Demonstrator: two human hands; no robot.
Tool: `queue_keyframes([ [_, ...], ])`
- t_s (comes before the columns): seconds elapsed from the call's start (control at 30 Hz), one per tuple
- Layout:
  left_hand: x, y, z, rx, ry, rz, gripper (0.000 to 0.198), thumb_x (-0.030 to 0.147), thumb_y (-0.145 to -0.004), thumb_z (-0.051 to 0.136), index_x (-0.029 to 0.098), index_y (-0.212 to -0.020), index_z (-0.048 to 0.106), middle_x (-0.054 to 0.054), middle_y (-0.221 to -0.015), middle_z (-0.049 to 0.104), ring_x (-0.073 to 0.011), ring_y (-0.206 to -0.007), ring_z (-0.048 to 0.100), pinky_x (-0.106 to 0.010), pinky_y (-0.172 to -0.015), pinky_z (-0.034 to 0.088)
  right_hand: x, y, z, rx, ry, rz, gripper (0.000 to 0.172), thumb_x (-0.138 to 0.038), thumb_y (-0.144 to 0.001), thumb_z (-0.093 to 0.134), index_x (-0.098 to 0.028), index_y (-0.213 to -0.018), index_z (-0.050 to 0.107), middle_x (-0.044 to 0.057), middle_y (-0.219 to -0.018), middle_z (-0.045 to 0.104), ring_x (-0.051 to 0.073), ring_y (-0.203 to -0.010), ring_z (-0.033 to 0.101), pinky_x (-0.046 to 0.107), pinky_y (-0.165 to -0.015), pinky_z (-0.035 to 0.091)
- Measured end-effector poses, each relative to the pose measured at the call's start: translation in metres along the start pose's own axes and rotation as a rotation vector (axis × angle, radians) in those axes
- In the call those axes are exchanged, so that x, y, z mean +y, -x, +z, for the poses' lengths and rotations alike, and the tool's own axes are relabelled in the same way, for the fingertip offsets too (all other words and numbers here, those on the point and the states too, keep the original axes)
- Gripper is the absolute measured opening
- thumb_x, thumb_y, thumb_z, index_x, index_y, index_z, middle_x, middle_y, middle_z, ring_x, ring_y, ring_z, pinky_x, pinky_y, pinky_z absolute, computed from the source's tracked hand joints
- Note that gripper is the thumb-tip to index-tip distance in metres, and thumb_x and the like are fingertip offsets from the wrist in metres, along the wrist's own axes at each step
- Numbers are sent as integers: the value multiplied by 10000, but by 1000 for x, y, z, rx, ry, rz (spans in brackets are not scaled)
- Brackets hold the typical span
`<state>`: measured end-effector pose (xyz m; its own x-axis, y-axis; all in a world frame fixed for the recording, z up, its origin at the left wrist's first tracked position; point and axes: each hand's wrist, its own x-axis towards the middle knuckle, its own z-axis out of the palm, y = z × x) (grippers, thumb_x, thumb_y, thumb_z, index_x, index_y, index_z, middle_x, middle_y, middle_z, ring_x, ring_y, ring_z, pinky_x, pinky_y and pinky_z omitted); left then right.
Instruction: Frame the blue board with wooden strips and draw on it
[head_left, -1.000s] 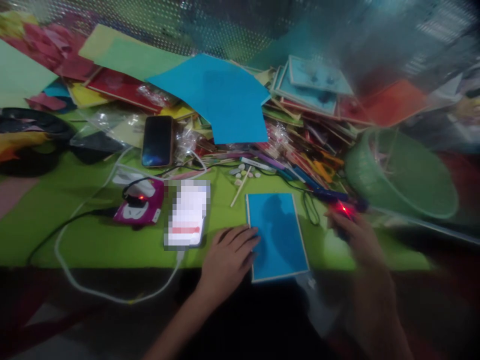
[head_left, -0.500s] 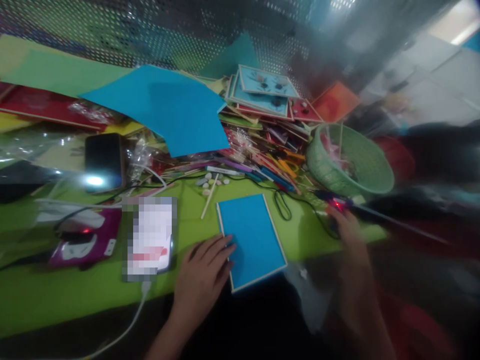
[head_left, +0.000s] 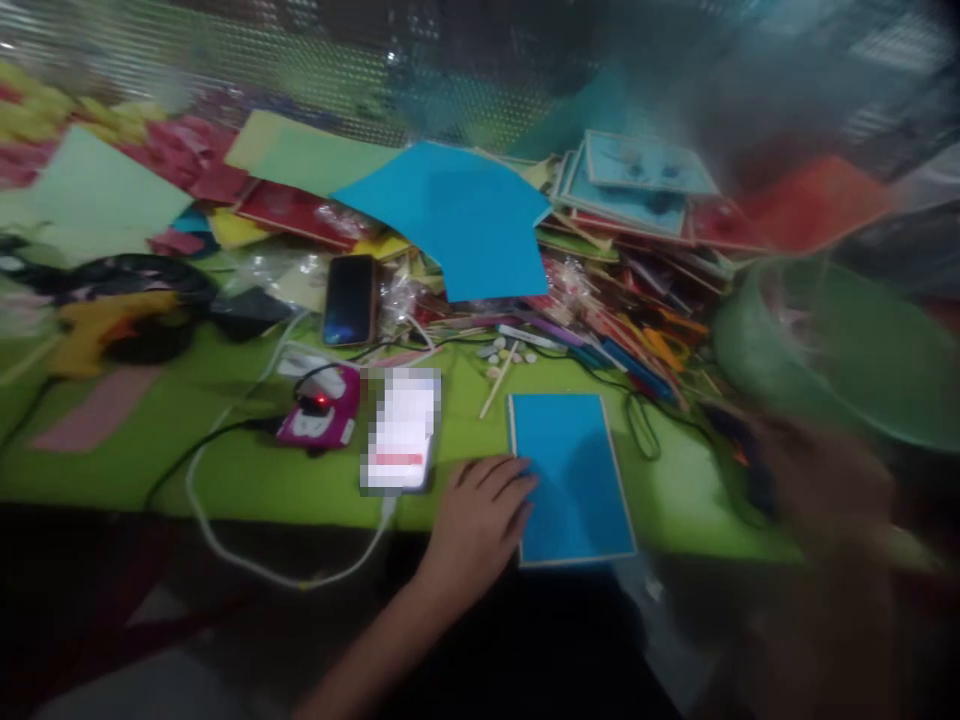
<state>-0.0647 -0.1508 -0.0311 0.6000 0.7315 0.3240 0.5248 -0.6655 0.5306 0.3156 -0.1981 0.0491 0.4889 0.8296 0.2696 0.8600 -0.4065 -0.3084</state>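
A blue rectangular board (head_left: 570, 480) with pale strips along its edges lies flat at the table's front edge. My left hand (head_left: 484, 515) rests at its left side, fingers stretched and slightly bent, the tips on the blue surface. Off to the right, my right hand (head_left: 825, 475) is dim and smeared by motion. It is at a dark blue object (head_left: 742, 455) with a small orange-red spot; its kind and whether my fingers close round it cannot be made out. A looped black cord (head_left: 641, 425) lies between the board and that object.
Behind the board are a thin stick (head_left: 499, 380), small pebbles (head_left: 506, 352) and blue sheets (head_left: 487, 220). Picture boards (head_left: 645, 165) are stacked at the back. A green basket (head_left: 847, 350) stands right. Left are a cabled phone (head_left: 405, 430), a purple box (head_left: 322, 415) and a yellow glue gun (head_left: 109, 325).
The view has swung left, so the scene sits further right, and the yellow glue gun has come into sight. My left hand stays on the board. My right hand is more blurred.
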Motion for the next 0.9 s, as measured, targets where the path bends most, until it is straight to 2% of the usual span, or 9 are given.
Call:
queue_keyframes([
  [0.07, 0, -6, -1, 2, -14, -8, 234, 245, -1045, 563, 237, -1237, 697, -44, -1348, 727, -241, -1237, 656, -453, -1018, 491, -48, -12, 13, -57, -14, -294, 287, -472, -1013, 545, -303, -1090, 763, 155, -1101, 755, 351, -1059, 696, 503, -889, 493],
  [0.13, -2, -14, 0, -3, -41, -13, 228, 262, -1045, 575, 232, -1240, 690, -43, -1360, 719, -241, -1264, 649, -471, -1055, 475, -97, -27, 35, -192, -122, -626, 273, -384, -1033, 539, -256, -1071, 777, 129, -1083, 774, 310, -1031, 711, 456, -904, 514],
  [0.2, -6, -21, 3, -1, -66, -23, 230, 282, -1049, 578, 225, -1242, 688, -45, -1358, 720, -242, -1288, 640, -481, -1088, 459, -137, -44, 63, -208, -177, -851, 263, -312, -1034, 542, -240, -1050, 794, 101, -1054, 789, 283, -1003, 712, 438, -909, 518],
  [0.3, -14, -29, 8, 16, -79, -26, 248, 290, -1053, 573, 207, -1261, 679, -54, -1389, 706, -244, -1341, 611, -493, -1142, 425, -179, -64, 105, -245, -90, -1015, 286, -227, -1025, 527, -215, -1089, 805, 112, -1096, 789, 274, -1005, 691, 402, -844, 501],
  [0.4, -20, -30, 12, 13, -81, -31, 278, 294, -1050, 578, 195, -1294, 668, -62, -1414, 692, -235, -1368, 594, -486, -1168, 413, -202, -72, 134, -274, 17, -1101, 261, -215, -1002, 573, -204, -1123, 805, 119, -1043, 777, 261, -946, 667, 370, -774, 457],
  [0.5, -21, -29, 12, -17, -96, -38, 308, 308, -1047, 582, 193, -1322, 659, -67, -1433, 678, -222, -1377, 583, -468, -1173, 419, -211, -73, 145, -254, 124, -1157, 246, -217, -1013, 567, -173, -1093, 795, 137, -1012, 753, 254, -918, 640, 364, -760, 420],
  [0.63, -20, -29, 11, -35, -83, -49, 304, 307, -1043, 587, 197, -1314, 668, -78, -1430, 676, -231, -1374, 581, -473, -1171, 423, -207, -73, 137, -189, 181, -1195, 238, -205, -1028, 537, -165, -1052, 771, 134, -1022, 741, 252, -917, 632, 361, -751, 403],
  [0.77, -20, -32, 10, -33, -61, -52, 270, 296, -1039, 591, 193, -1272, 680, -84, -1405, 684, -255, -1392, 562, -494, -1168, 420, -185, -73, 118, -193, 59, -1098, 250, -202, -1035, 506, -163, -1024, 753, 134, -1016, 757, 268, -939, 665, 383, -791, 450],
  [0.9, -21, -40, 5, -67, -63, -35, 227, 296, -1036, 599, 184, -1215, 685, -77, -1337, 710, -262, -1313, 610, -480, -1132, 448, -149, -67, 104, -185, -81, -951, 239, -245, -1018, 542, -188, -1050, 773, 121, -993, 791, 284, -927, 703, 402, -823, 490],
])
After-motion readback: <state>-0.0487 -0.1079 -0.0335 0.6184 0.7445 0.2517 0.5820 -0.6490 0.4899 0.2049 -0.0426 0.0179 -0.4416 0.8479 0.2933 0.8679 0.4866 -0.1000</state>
